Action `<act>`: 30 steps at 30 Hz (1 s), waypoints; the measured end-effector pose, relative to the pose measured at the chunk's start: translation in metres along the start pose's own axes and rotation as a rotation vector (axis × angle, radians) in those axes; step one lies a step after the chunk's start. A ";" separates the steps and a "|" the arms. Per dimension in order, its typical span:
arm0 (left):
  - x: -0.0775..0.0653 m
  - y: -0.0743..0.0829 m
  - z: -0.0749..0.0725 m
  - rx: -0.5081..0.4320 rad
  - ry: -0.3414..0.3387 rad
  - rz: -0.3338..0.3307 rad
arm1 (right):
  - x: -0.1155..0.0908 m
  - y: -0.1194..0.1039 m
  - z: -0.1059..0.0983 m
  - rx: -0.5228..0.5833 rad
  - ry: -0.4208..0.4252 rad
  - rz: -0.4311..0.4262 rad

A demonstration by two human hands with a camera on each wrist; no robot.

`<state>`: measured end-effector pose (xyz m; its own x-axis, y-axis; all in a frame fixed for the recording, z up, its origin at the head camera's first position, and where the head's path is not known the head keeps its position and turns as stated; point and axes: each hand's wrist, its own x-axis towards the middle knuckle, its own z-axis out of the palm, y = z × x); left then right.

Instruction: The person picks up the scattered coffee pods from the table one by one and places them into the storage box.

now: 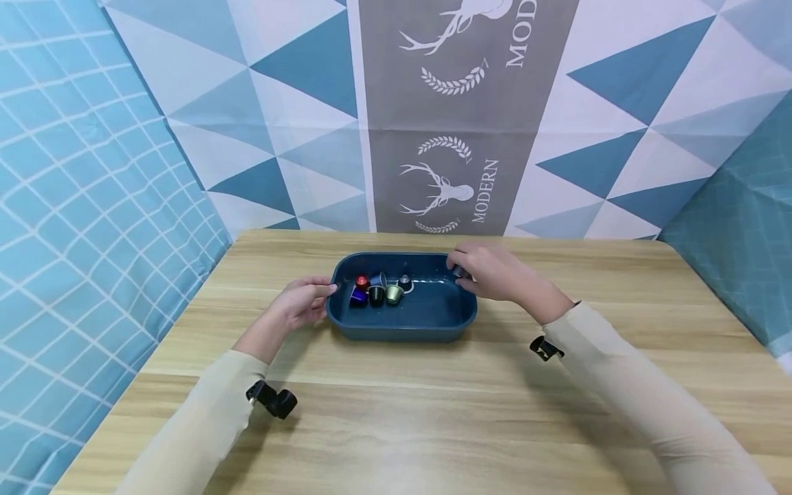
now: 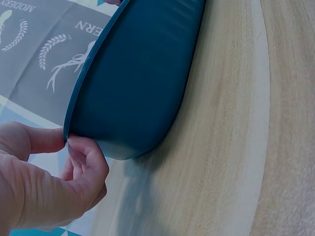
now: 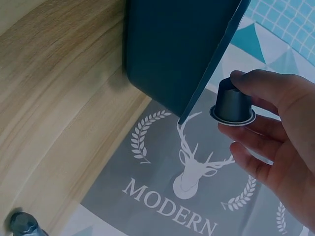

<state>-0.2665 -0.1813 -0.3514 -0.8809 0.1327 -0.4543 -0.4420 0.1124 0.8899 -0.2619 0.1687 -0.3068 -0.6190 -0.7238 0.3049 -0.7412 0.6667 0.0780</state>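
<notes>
A dark blue rectangular tray (image 1: 433,335) with rounded corners stands on the wooden table. My left hand (image 1: 301,301) pinches its left rim between thumb and fingers. In the left wrist view, the thumb and index finger (image 2: 88,150) grip that rim. My right hand (image 1: 495,271) is over the tray's right end. It holds a dark grey coffee capsule (image 3: 234,104) between thumb and fingers, flanged end downward in the right wrist view. Several coffee capsules lie in the tray's left half, among them a red one (image 1: 361,282), a blue one (image 1: 358,297), a black one (image 1: 376,296) and a pale green one (image 1: 393,295).
The wooden table (image 1: 396,412) extends in front and to both sides. Behind it hangs a patterned cloth (image 1: 433,110). A dark, shiny rounded thing (image 3: 24,223), cut off by the frame, shows in the right wrist view's corner; its kind cannot be told.
</notes>
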 end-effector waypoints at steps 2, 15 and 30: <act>0.000 0.000 0.000 0.002 0.005 0.000 | 0.003 -0.001 -0.002 0.010 -0.023 -0.001; -0.001 0.000 0.000 0.005 0.000 0.004 | 0.018 -0.001 -0.007 0.090 -0.134 -0.001; -0.002 0.000 0.001 0.003 0.016 -0.001 | 0.050 -0.009 -0.015 0.139 -0.315 0.002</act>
<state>-0.2647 -0.1803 -0.3502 -0.8831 0.1168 -0.4544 -0.4423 0.1159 0.8893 -0.2822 0.1293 -0.2781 -0.6542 -0.7563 -0.0045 -0.7548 0.6533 -0.0594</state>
